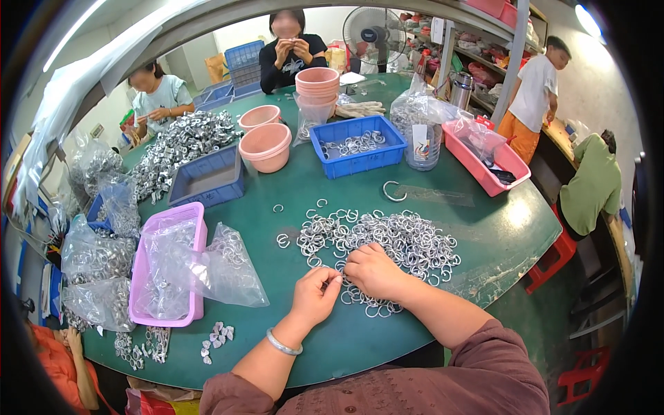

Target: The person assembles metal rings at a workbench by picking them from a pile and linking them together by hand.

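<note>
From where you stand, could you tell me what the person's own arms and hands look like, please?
Both forearms are bare below loose, dusty maroon sleeves pushed up near the elbows. The left hand has a pale, smooth bangle at its wrist. The right hand wears no ring, watch or glove that shows.

**Bright metal on a matt green top**

The rings [387, 242] heaped mid-frame are bare silvery metal, smooth and shiny. The table [290, 187] under them has a matt green surface, lightly scuffed. At lower left, a clear bag [207, 266] of thin, crinkled, glossy plastic lies in a smooth pink plastic tray [169, 214]. The bracelet [283, 344] at lower centre looks polished and pale. The blue basket [356, 146], upper centre, is moulded plastic.
</note>
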A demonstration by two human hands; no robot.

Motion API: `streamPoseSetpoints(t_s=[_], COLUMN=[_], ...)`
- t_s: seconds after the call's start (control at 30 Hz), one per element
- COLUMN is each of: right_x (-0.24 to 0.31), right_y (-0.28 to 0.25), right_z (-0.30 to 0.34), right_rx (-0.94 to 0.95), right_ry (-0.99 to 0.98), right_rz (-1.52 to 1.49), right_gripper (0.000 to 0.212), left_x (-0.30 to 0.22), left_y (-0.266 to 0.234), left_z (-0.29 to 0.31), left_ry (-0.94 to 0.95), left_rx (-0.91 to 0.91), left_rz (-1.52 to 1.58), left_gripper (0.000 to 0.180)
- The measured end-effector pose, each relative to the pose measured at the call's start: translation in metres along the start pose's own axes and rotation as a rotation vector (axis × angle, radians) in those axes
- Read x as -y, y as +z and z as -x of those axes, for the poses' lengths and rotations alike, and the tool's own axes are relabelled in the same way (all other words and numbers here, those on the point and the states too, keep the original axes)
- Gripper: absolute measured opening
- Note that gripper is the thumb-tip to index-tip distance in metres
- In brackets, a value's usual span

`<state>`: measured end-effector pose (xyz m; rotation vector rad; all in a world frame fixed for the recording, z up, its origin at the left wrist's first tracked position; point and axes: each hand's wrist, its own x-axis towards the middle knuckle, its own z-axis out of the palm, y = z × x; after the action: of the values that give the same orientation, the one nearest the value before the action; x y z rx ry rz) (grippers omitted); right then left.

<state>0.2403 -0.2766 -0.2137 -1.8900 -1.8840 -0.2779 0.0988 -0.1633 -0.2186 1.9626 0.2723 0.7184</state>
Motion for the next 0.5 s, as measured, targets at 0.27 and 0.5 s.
streamPoseSetpoints(t_s=[0.27, 0.5], right_x=[-0.0007, -0.0002], right_y=[0.0009, 0.0003], right_z=[0.0007, 0.0002], right_rx=[-0.004, -0.003], right_ry=[0.000, -0.005], right_rz=[0.003, 0.007], right_gripper=[0.003, 0.002], left_x=[0.0006, 0.0017], left_y=[-0.0003, -0.0006], left_z=[-0.0006, -0.0005], left_ry=[0.008, 0.027], left_rx=[0.003, 0.003], left_rz=[-0.010, -0.025], left_gripper=[0.005, 0.005])
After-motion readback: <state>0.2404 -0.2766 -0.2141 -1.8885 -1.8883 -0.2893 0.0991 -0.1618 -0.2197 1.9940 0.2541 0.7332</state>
